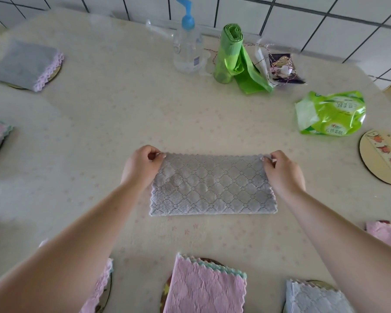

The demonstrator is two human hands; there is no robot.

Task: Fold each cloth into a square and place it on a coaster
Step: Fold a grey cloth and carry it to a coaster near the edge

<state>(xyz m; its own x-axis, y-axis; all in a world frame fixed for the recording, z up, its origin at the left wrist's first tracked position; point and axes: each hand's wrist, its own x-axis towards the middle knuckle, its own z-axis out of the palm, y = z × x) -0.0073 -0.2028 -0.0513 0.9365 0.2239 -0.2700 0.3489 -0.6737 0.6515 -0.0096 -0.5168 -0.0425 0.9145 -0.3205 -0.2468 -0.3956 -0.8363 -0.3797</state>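
Bright, soft, even daylight; shadows faint. Glare on green packet (331, 112). Strong wide-angle bending at edges. Left margin and near forearms blurred; centre sharp.

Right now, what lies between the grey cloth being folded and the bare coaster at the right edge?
Nothing: in the head view, only bare tablecloth separates the grey cloth from the bare coaster. The green packet sits farther back.

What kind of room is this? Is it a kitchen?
Probably a home kitchen or dining corner: a table with a soft cover stands against a tiled wall, with a pump bottle and a roll of green bags on it.
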